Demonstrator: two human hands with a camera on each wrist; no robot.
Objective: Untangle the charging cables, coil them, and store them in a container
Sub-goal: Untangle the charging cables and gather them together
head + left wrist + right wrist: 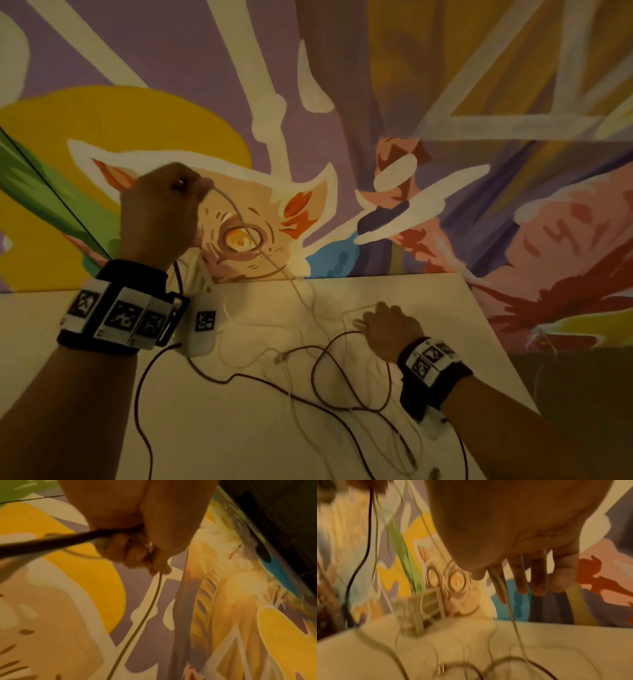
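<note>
Several thin white cables [301,346] and a dark cable [320,373] lie tangled on a white table [78,421]. My left hand [161,209] is raised in front of the wall. Its curled fingers [133,553] grip one white cable [150,608], which slants down to the tangle, and a dark cable [51,546] that hangs below the wrist. My right hand [387,325] is low over the table at the right of the tangle. Its fingers [537,577] are nearly straight, and thumb and index finger pinch a white cable [501,585].
A white slatted container [429,605] stands at the table's back edge, mostly hidden behind my left wrist in the head view. A painted mural wall [445,171] rises right behind the table. The table's right edge [496,346] runs diagonally, with dark floor beyond.
</note>
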